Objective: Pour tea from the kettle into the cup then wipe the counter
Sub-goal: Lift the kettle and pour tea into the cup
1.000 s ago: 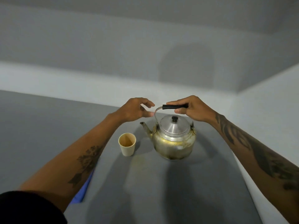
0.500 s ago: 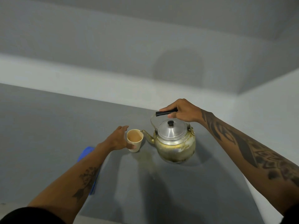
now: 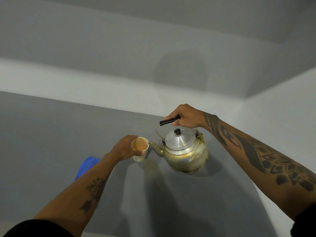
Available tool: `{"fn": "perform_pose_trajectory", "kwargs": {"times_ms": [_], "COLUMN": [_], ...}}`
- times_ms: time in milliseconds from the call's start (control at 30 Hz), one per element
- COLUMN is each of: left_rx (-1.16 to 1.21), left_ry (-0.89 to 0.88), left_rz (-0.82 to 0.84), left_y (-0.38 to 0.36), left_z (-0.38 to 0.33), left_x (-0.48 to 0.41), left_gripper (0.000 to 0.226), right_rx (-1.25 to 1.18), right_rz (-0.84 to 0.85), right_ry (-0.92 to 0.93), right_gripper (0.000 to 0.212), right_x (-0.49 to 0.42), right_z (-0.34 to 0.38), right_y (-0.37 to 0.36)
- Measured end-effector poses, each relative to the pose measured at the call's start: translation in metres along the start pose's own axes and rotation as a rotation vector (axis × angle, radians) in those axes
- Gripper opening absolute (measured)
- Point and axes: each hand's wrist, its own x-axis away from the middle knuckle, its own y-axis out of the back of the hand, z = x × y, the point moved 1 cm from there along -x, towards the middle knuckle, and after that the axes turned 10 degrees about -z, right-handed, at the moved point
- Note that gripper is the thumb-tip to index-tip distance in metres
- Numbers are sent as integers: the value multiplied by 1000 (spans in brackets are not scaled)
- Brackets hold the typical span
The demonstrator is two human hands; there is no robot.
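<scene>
A tarnished metal kettle with a silver lid hangs tilted to the left, its spout tip at the rim of a small cream paper cup. My right hand is closed around the kettle's black handle grip. My left hand wraps the cup from the left, holding it tipped toward the spout. Light brown tea fills much of the cup. A blue cloth lies on the grey counter, partly hidden behind my left forearm.
A faint yellowish stain marks the counter just below the cup and spout. White walls close the counter at the back and on the right, meeting in a corner behind the kettle.
My left hand left the kettle handle, dropped to the cup and gripped it. The kettle was lifted and tilted left until its spout met the cup, which now holds more tea.
</scene>
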Motion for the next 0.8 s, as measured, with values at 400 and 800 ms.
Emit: {"fn": "perform_pose_trajectory", "kwargs": {"times_ms": [400,800], "left_rx": [5,13], "left_ry": [20,17], "left_rz": [25,28], "left_y": [-2,-2], "left_z": [8,9], "left_x": [-3,-4], "left_gripper": [85,84], "right_rx": [76,92], "right_rz": [33,67], "right_ry": [4,5], "right_gripper": [36,36], "right_x": [-5,-9], "right_z": [19,26], "right_y": [7,10]}}
